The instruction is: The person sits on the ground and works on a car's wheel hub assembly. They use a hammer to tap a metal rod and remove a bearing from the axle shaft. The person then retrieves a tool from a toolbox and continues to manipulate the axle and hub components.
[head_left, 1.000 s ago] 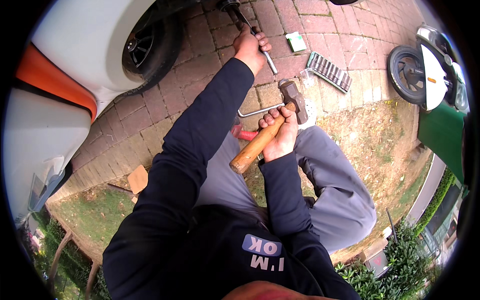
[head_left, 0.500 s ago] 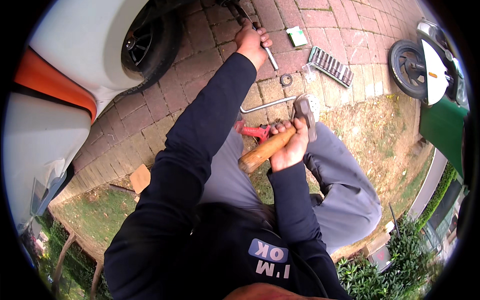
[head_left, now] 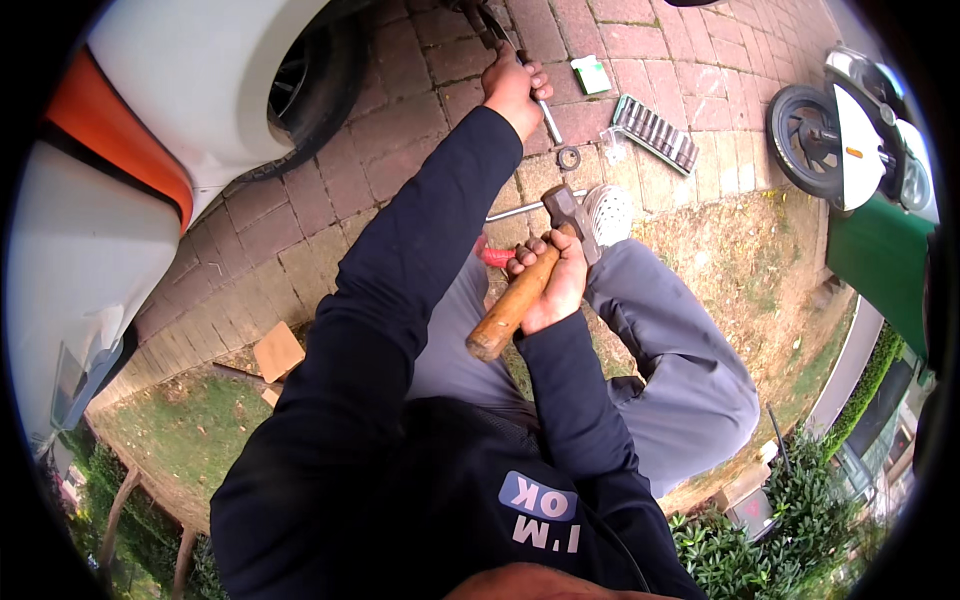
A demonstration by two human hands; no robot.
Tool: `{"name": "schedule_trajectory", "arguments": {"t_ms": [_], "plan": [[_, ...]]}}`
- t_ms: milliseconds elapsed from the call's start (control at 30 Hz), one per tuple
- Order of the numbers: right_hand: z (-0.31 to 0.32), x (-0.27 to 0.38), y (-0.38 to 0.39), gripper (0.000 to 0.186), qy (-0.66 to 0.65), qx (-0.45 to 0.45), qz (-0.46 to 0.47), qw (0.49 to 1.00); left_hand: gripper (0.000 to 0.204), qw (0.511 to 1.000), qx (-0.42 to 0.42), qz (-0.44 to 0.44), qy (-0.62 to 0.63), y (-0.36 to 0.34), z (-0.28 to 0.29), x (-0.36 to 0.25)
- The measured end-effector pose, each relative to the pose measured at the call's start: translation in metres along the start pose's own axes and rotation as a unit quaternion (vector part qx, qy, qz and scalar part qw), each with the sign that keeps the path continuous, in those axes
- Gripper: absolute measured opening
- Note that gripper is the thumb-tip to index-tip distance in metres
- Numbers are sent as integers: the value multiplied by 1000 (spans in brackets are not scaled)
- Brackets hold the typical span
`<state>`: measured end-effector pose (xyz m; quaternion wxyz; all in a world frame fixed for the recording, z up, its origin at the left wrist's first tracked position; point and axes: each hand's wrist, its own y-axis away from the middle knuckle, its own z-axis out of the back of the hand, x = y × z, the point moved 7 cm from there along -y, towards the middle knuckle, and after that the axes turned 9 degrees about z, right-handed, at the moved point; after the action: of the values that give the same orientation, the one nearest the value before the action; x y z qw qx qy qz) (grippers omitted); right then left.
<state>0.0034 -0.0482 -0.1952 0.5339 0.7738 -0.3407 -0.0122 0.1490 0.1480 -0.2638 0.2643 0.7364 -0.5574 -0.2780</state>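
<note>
Upper middle, my left hand (head_left: 512,95) is closed round a slim metal bar (head_left: 550,122) whose far end reaches into a dark part under the white vehicle (head_left: 170,80). Lower and to its right, my right hand (head_left: 553,288) grips the wooden handle (head_left: 500,320) of a hammer (head_left: 568,210), its steel head raised toward the upper side of the picture. Behind the hammer lie a bent metal rod (head_left: 515,212) and a red tool (head_left: 496,256), partly hidden. A black ring (head_left: 568,158) lies on the paving near the bar's lower end.
On the brick paving (head_left: 400,70) lie a socket tray (head_left: 655,135) and a green-and-white box (head_left: 590,75). A scooter front wheel (head_left: 805,140) and green panel (head_left: 875,280) stand at right. A beige board (head_left: 279,352) lies on dry grass at left.
Since half a second ago the hammer in my right hand has shifted left and slightly up. My left hand stays on the bar, a little lower in the picture.
</note>
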Motion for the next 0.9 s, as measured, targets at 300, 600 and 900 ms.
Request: {"name": "schedule_trajectory", "arguments": {"t_ms": [300,600,900], "plan": [[-5,19,-20,12,-4,47,28,999,35,999,45,19,17,-7,0,-10],[-60,12,-7,16,-40,69,34,996,39,996,79,31,38,-13,-1,-14],[-1,41,19,16,20,21,119,992,43,994,84,33,59,-14,-4,-13]]}}
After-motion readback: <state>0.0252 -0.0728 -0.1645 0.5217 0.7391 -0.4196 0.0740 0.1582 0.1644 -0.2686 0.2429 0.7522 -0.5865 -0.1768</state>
